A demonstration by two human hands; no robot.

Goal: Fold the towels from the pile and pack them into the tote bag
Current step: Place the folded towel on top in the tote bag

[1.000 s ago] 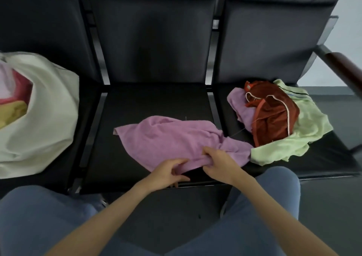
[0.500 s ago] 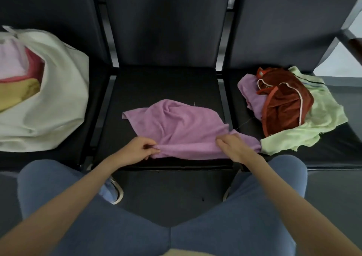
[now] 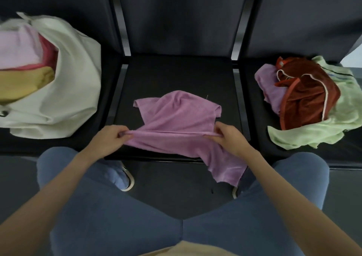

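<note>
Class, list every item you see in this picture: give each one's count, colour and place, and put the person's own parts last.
Crumpled purple towel: one, purple, middle seat, one corner hanging off the front edge.
Cream fabric tote bag: one, cream, left seat; pale pink, red-pink and mustard cloth inside.
Pile of unfolded towels: one, rust-red on purple and pale green, right seat.
Black padded seats: three, black, in a row.
Shoes: two, white-soled, floor.
Legs: two, blue trousers.
Left hand, right hand: each pinching the purple towel's edge.

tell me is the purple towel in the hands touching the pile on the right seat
Apart. The head view shows bare black seat and the gap between seats separating the purple towel from the pile; both hands pinch only this towel.
</note>
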